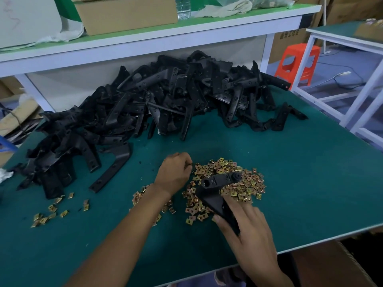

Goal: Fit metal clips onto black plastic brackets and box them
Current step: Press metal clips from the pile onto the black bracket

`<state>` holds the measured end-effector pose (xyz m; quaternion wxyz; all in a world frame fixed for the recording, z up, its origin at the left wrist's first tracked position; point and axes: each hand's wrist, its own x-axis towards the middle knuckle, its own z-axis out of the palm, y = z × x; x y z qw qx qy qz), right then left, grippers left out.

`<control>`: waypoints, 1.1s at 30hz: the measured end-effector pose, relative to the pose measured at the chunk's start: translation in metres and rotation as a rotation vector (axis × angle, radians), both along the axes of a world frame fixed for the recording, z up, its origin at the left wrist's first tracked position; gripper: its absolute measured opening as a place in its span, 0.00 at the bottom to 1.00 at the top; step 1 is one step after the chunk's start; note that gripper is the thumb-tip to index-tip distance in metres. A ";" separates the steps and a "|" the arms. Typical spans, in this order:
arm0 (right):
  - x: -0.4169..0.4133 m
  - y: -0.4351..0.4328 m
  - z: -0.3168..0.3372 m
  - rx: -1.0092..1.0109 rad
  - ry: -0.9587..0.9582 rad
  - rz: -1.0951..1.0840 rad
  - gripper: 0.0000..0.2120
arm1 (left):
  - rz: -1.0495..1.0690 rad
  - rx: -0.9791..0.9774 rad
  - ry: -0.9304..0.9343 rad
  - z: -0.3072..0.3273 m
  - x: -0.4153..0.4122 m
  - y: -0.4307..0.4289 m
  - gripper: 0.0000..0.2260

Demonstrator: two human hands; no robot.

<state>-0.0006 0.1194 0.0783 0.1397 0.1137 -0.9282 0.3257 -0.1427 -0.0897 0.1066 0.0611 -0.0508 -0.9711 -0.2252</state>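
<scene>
My right hand (246, 226) grips a black plastic bracket (215, 193) by its lower arm, its holed end lying over a heap of brass-coloured metal clips (238, 177) on the green table. My left hand (175, 172) reaches into the left edge of that heap, fingers curled down at the clips; whether it holds one is hidden. A big pile of black brackets (155, 102) fills the back of the table.
A smaller scatter of clips (51, 212) lies front left. A cardboard box (124, 13) and a water bottle (183, 7) stand on the white shelf above. An orange stool (296, 63) and a white frame table (352, 79) stand right. An open carton (342, 264) sits below the table's front edge.
</scene>
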 end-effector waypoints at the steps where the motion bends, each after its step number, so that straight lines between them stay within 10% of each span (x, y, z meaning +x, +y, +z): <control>1: 0.000 0.000 0.000 0.008 0.002 0.003 0.27 | 0.022 0.091 -0.021 0.002 0.002 -0.002 0.02; 17: 0.000 0.000 -0.001 0.049 -0.041 0.025 0.26 | 0.111 0.591 -0.182 0.016 0.034 -0.037 0.13; 26: -0.035 -0.025 0.038 -0.536 -0.279 0.006 0.11 | 0.041 0.716 -0.091 0.008 0.092 -0.007 0.13; 33: -0.051 -0.055 0.037 -0.540 -0.369 0.186 0.03 | 0.086 0.853 -0.008 0.011 0.125 0.005 0.12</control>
